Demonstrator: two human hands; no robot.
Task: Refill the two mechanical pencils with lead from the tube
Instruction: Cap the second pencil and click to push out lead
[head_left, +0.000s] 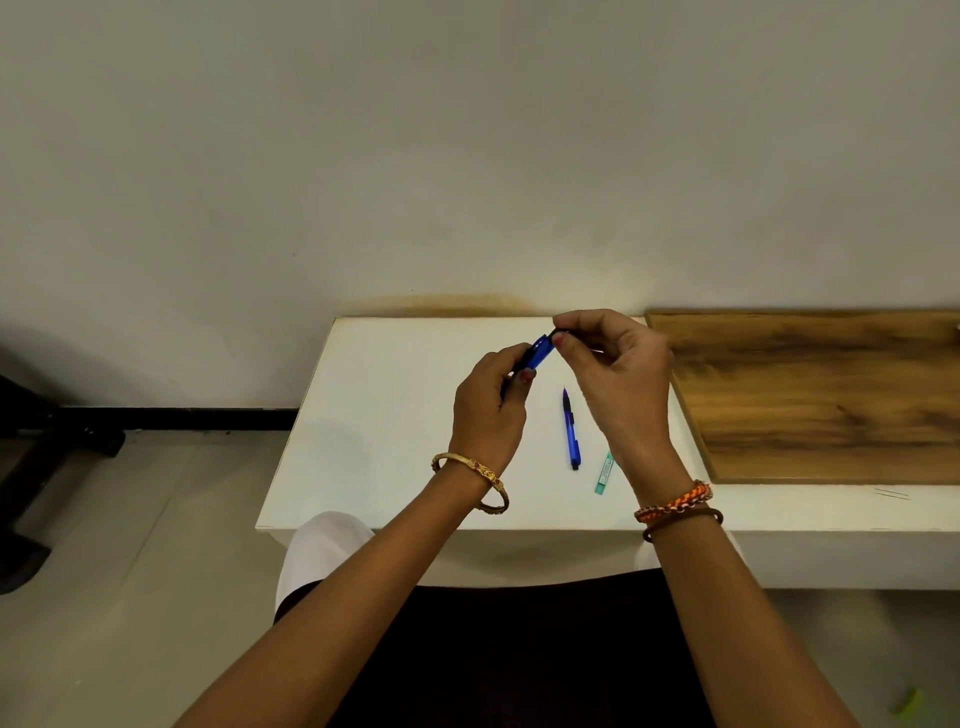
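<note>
My left hand grips a blue mechanical pencil above the white table, its top end pointing up and right. My right hand pinches the small dark cap at that top end between thumb and forefinger; the cap is mostly hidden by the fingers. A second blue mechanical pencil lies flat on the table below my right hand, tip pointing away from me. The thin green lead tube lies just right of it, partly behind my right wrist.
A wooden board lies on the table's right part, against the wall. The table's left edge drops to a tiled floor, with dark furniture legs at far left. My lap sits under the near table edge.
</note>
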